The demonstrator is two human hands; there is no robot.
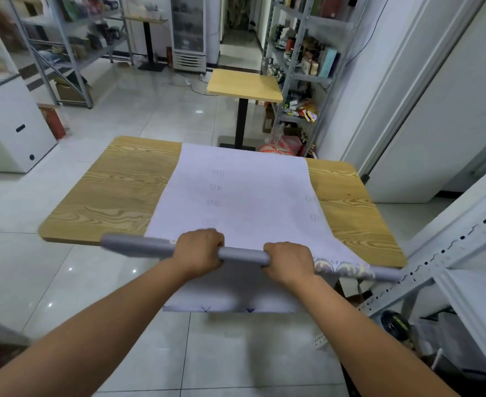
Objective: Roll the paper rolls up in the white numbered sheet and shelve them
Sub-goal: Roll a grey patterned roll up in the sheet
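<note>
Wood-grain brown tabletop [107,190] fills the middle of the head view, and the long white numbered sheet [244,196] lies flat along it from the far edge to the near edge, its near end hanging down below the hands. A grey paper roll [138,246] lies crosswise over the sheet at the near edge. The left hand [199,249] and right hand [289,263] are a little apart, each with fingers curled around the roll. A patterned paper roll [342,267] sticks out right of the right hand. A grey perforated metal rack [448,253] stands at the near right, a small yellow table [244,84] farther off.
</note>
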